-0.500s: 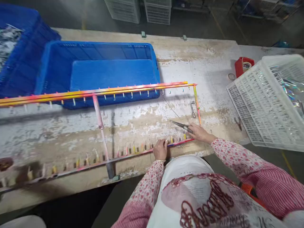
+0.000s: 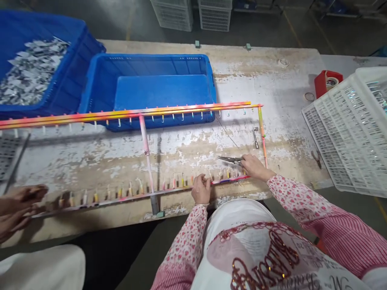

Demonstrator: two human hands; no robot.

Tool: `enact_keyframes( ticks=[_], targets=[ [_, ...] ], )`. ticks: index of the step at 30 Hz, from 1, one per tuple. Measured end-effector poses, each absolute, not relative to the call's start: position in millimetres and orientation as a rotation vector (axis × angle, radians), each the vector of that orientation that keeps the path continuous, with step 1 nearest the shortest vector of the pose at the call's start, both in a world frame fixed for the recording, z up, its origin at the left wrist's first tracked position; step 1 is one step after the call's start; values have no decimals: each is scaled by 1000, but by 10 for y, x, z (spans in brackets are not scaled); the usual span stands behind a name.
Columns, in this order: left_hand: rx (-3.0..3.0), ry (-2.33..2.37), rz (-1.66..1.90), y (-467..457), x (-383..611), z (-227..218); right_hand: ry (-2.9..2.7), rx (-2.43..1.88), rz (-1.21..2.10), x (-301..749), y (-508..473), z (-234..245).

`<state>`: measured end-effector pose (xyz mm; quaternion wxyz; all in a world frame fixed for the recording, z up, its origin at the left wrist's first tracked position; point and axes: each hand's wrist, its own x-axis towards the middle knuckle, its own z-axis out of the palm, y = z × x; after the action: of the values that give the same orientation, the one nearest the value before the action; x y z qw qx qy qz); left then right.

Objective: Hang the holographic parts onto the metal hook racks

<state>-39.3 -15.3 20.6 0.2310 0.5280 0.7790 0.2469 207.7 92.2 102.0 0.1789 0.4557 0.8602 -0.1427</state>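
A long paint-stained metal rack (image 2: 145, 139) with rows of small hooks lies flat on the worn workbench (image 2: 281, 92). My left hand (image 2: 201, 188) is closed on the rack's near bar, pinching it by the hooks. My right hand (image 2: 254, 167) grips needle-nose pliers (image 2: 230, 159), their tips pointing left just above the near bar. A small metal L-shaped key (image 2: 256, 137) lies inside the rack's right end.
Two blue crates (image 2: 151, 86) stand behind the rack; the left one (image 2: 36, 68) holds silvery pieces. A white slotted basket (image 2: 347, 129) sits at the right, with a red tape dispenser (image 2: 328, 80) behind it. Another person's hands (image 2: 18, 207) are at the left edge.
The view has shifted, so everything sits a bit further right and up. Another person's hands have come into view at the left. My hands keep their holds.
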Motion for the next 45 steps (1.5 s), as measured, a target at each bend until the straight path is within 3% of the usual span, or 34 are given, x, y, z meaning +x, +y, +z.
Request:
enact_keyframes(
  ticks=[5,11,17,24,27,32,34,39,45],
  targets=[
    [1379,2072,485,-61,-356,252,2611,1112,-415,1975,899,1072],
    [1385,2225,616,-101,-509,222,2640,1000,-301,1769,889,1137],
    [1359,2172,314,-80,-656,230,2696,843,-82,1454,955,1176],
    [1477,2131,464,-109,-598,178,2722,677,26,1242,1078,1216],
    [1512,2143,501,-139,-606,148,2649,721,-145,1300,1119,1271],
    [1557,2045,592,-205,-660,104,2289,540,-1052,1484,1122,1181],
    [1546,2034,605,-217,-674,86,2275,575,-1177,1488,1113,1099],
    [1511,2063,574,-196,-682,66,2449,1307,-604,1370,1217,1049],
    [1434,2216,803,-224,-893,166,2566,1033,-529,1279,1208,1145]
  ],
)
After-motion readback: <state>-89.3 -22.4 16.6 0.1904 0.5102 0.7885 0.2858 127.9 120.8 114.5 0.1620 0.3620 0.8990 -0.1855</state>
